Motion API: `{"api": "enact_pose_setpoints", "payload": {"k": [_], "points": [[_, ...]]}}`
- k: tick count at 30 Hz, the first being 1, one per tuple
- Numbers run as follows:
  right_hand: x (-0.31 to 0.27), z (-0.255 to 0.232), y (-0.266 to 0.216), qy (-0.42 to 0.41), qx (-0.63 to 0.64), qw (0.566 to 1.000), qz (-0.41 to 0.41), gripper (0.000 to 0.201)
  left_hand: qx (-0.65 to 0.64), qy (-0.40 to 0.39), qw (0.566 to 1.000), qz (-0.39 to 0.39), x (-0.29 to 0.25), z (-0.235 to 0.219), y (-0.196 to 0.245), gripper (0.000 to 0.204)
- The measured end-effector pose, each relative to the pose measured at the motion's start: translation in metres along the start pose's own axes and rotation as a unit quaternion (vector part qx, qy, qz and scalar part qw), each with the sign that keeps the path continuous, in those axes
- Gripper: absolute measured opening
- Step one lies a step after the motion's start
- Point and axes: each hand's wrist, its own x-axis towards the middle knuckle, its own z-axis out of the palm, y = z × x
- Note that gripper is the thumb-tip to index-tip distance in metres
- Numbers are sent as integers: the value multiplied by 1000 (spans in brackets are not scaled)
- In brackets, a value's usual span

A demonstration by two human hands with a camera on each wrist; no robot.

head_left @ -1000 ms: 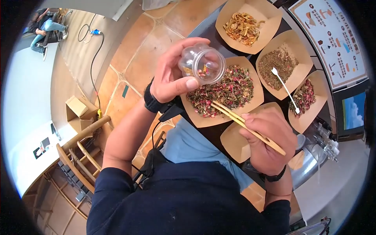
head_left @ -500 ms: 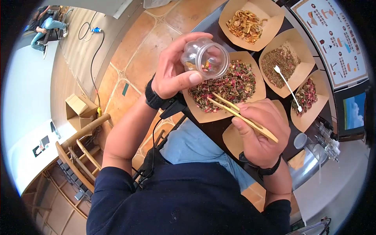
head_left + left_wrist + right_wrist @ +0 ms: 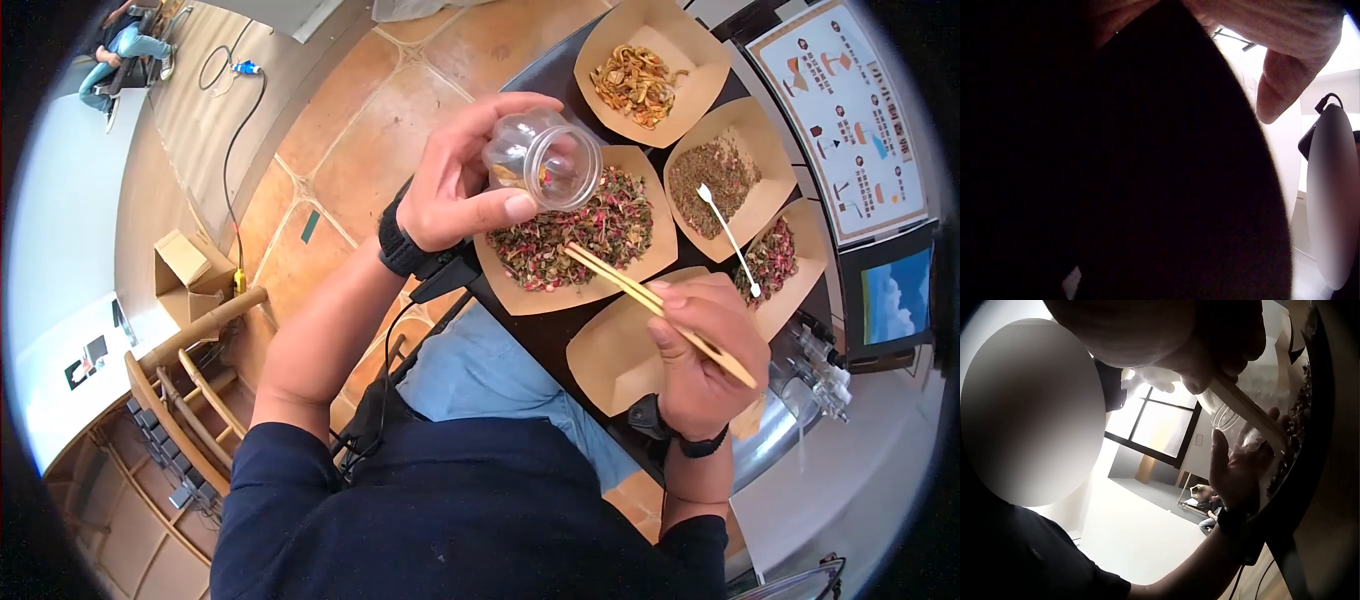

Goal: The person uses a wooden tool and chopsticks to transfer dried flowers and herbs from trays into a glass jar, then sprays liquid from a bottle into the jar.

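In the head view my left hand (image 3: 440,205) grips a clear, ribbed plastic jar (image 3: 512,152) between thumb and fingers. It is tilted, its open mouth facing right, and a few coloured dried bits lie inside. My right hand (image 3: 715,345) pinches yellowish bamboo tongs (image 3: 640,292). Their tips are close together, over the dried petal-and-leaf mix (image 3: 610,230) in a brown paper tray (image 3: 525,302). The jar overlaps that tray's upper left part. The right wrist view also shows the tongs (image 3: 1250,412) slanting toward the mix. In the left wrist view a dark shape hides most of the hand.
Around the mix stand more paper trays: orange dried strips (image 3: 635,85), a brown crumbled herb under a white plastic stick (image 3: 728,238), and red-green petals (image 3: 768,255). A bare-bottomed tray (image 3: 610,370) sits near my right hand. Clear plastic pieces (image 3: 820,375) and a printed sheet (image 3: 840,120) lie right.
The tongs' tips parted half a second ago and are now together again, a little further right. The jar has shifted slightly right with my left hand.
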Motion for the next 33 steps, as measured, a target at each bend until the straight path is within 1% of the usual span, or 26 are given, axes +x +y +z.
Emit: {"api": "enact_pose_setpoints", "payload": {"k": [1, 2, 3, 5, 6, 7, 8, 9, 10, 13, 17, 19, 20, 22, 23, 25, 26, 27, 28, 29, 30, 31, 33], "points": [[0, -2, 1, 26, 17, 999, 7, 21, 6, 0, 1000, 0, 0, 0, 0, 90], [0, -5, 0, 30, 26, 999, 29, 20, 4, -1, 1000, 2, 0, 0, 1, 90], [-2, -6, 0, 31, 22, 999, 29, 20, 5, -4, 1000, -4, 0, -1, 0, 91], [-7, -9, 5, 93, 110, 986, 87, 21, 2, -10, 1000, -8, 0, -1, -1, 92], [-10, -11, 7, 99, 137, 981, 92, 22, -1, -7, 1000, -13, -1, 0, -1, 92], [-11, -12, 8, 99, 134, 982, 92, 22, -3, -2, 1000, -19, -1, 0, -1, 92], [-11, -13, 9, 118, 155, 974, 112, 23, -5, -3, 1000, -17, -1, -1, -3, 92], [-11, -14, 10, 136, 177, 966, 133, 23, 25, -10, 1000, -16, 0, -4, -5, 97], [-12, -15, 11, 138, 174, 965, 136, 25, 55, -17, 998, -14, 1, -6, -8, 102], [-11, -17, 10, 138, 157, 969, 129, 24, 20, -29, 999, 15, 1, -5, -13, 99], [-10, -24, 11, 137, 164, 970, 114, 23, 11, -44, 999, 18, 0, -1, -13, 97], [-10, -25, 17, 137, 161, 973, 90, 23, 27, -40, 998, 44, 1, 1, -15, 97], [-9, -25, 18, 142, 160, 973, 90, 23, 25, -41, 998, 47, 0, 3, -14, 96], [-7, -25, 18, 125, 160, 978, 46, 23, 35, -45, 997, 48, 0, 6, -12, 96], [-7, -25, 18, 128, 161, 978, 44, 23, 44, -44, 997, 51, 0, 6, -12, 96], [-5, -26, 15, 98, 128, 986, 33, 22, 59, -42, 995, 63, -2, 5, -13, 95], [-4, -27, 13, 100, 130, 986, 31, 22, 61, -32, 996, 47, -3, 5, -12, 94], [-2, -27, 11, 87, 93, 991, 28, 21, 64, -21, 997, 32, -4, 5, -10, 94], [-1, -28, 9, 74, 57, 995, 25, 21, 67, -22, 997, 33, -5, 6, -9, 94], [0, -29, 7, 76, 58, 995, 23, 21, 53, 2, 998, 16, -6, 7, -9, 93], [1, -31, 6, 62, 25, 998, 21, 21, 39, 26, 999, -2, -7, 7, -7, 92], [1, -32, 6, 49, -9, 999, 19, 22, 42, 23, 999, -1, -8, 8, -5, 92], [3, -34, 3, 46, -8, 999, 21, 22, -3, 53, 998, -32, -10, 13, 0, 93]]}}
